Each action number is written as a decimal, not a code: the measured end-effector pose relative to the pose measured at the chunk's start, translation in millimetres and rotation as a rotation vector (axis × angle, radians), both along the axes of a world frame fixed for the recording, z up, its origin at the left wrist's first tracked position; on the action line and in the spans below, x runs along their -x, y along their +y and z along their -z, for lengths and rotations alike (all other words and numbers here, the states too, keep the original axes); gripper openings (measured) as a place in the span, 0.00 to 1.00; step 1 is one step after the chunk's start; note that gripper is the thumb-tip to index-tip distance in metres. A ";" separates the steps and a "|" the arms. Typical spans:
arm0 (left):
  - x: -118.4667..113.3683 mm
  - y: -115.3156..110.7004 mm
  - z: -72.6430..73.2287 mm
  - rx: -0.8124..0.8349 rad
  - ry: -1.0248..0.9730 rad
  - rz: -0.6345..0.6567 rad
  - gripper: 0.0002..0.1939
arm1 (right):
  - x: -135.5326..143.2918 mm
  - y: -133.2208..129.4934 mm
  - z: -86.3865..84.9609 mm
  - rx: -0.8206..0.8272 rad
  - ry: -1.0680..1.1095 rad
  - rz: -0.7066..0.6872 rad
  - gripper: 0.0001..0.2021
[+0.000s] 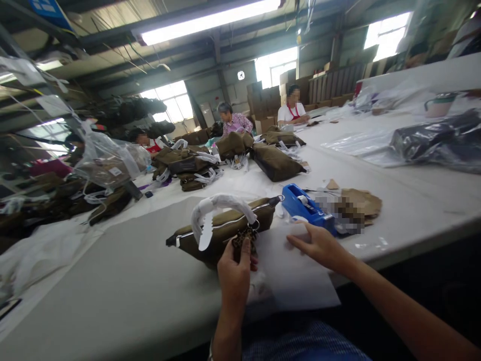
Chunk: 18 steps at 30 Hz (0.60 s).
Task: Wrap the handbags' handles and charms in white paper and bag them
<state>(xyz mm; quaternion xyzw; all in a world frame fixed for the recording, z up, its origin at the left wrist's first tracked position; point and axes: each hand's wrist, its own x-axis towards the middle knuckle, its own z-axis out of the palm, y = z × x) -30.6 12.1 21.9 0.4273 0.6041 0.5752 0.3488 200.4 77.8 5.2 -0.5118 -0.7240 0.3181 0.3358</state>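
An olive bag (221, 228) with a silver zipper and a white-wrapped handle (221, 203) lies on the table in front of me. My left hand (237, 263) pinches a small leopard-patterned piece (244, 241) at the bag's right side, close to a metal ring. A thin white translucent sheet (296, 276) spreads to the right of the bag, over the table's front edge. My right hand (317, 245) has its thumb and fingers closed on the sheet's upper edge. Just beyond that hand stands a blue tape dispenser (308, 208).
Brown paper pieces (363, 204) lie right of the dispenser. More olive bags (276, 161) are piled farther back, with people seated behind them. Plastic-wrapped dark goods (432, 138) and a cup (439, 106) are at the right. A metal post (131, 189) rises at the left.
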 end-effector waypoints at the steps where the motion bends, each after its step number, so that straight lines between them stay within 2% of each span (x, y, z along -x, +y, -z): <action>1: -1.6 -2.0 -2.6 0.003 -0.089 0.030 0.26 | 4.1 1.9 4.2 0.097 0.084 -0.068 0.26; 5: -15.2 -8.7 -2.0 0.057 -0.397 0.133 0.27 | 29.1 6.4 17.1 0.416 0.466 -0.283 0.26; 8: -23.6 -10.4 8.1 0.093 -0.457 0.141 0.27 | 48.5 8.7 14.8 0.449 0.616 -0.297 0.26; 14: -22.2 -7.9 20.8 0.092 -0.386 0.099 0.27 | 60.2 15.2 -4.1 0.424 0.628 -0.280 0.27; 18: -22.1 -8.2 22.0 0.069 -0.340 0.081 0.26 | 58.3 15.9 -5.5 0.420 0.559 -0.222 0.24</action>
